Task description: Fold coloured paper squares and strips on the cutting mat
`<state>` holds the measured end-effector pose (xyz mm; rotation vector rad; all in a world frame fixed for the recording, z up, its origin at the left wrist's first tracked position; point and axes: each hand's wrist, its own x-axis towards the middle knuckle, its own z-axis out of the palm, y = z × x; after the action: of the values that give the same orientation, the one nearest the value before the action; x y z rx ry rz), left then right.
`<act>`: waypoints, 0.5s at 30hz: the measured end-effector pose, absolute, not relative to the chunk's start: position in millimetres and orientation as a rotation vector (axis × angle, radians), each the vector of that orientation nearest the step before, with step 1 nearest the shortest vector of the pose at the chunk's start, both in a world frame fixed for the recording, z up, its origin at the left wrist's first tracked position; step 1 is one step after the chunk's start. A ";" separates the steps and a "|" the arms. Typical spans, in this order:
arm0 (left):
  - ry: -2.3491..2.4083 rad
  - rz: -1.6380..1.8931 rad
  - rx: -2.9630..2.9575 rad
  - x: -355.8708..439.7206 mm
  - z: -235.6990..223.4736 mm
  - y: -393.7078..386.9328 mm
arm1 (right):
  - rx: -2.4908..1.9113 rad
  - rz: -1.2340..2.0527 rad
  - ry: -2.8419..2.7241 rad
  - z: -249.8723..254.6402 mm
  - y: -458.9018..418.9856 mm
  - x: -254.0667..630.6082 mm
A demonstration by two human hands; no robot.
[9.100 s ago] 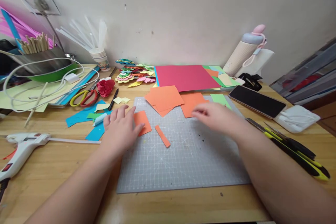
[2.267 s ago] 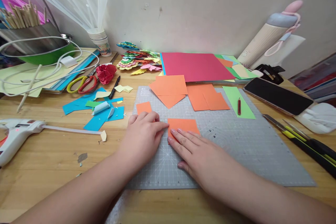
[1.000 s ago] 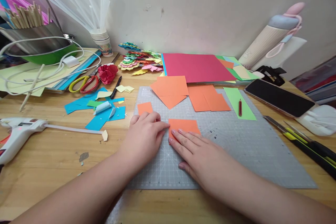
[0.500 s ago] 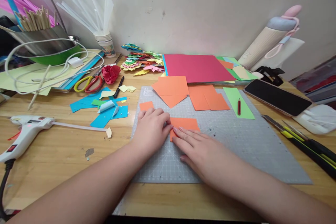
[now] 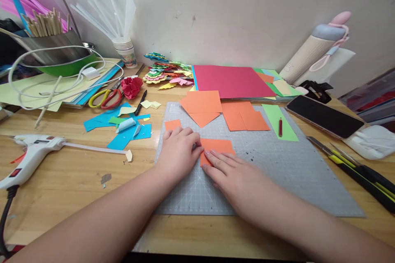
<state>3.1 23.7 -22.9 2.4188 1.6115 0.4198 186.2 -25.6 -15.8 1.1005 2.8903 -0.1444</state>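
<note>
An orange piece of paper (image 5: 217, 144) lies on the grey cutting mat (image 5: 271, 172), partly covered by my hands. My left hand (image 5: 179, 148) is curled, with thumb and forefinger closed at the paper's left edge. My right hand (image 5: 233, 168) lies flat over the paper's lower part, its fingers stretched and pressing down. The right fingertips almost meet the left thumb. A small orange scrap (image 5: 173, 124) rests just behind the left hand. Farther back on the mat are overlapping orange squares (image 5: 203, 100) and more orange pieces (image 5: 236, 116).
A green strip (image 5: 270, 117) bears a short dark red pencil (image 5: 280, 127). At right are a box cutter (image 5: 348, 164) and a phone (image 5: 324, 116). A glue gun (image 5: 33, 152), blue scraps (image 5: 123, 136), scissors (image 5: 106, 98) and a red paper flower (image 5: 131, 87) lie left.
The right thumb has drawn in under the fingers a little. Both hands stay in place on the orange paper; the view has shifted slightly.
</note>
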 end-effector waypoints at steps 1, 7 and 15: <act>1.612 0.419 2.417 3.2 -22.9 23.6 | 1.096 -0.129 2.887 -16.0 -25.9 185.4; 1.614 0.419 2.424 3.1 -23.6 23.3 | 1.133 0.037 2.945 -17.1 -28.1 180.2; 1.621 0.388 2.440 4.4 -23.1 21.3 | 1.130 0.294 3.047 -20.7 -32.2 174.1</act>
<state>4.4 21.3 -23.1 2.4403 1.6206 0.3876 174.1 -32.2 -20.7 1.1299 3.0470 0.2945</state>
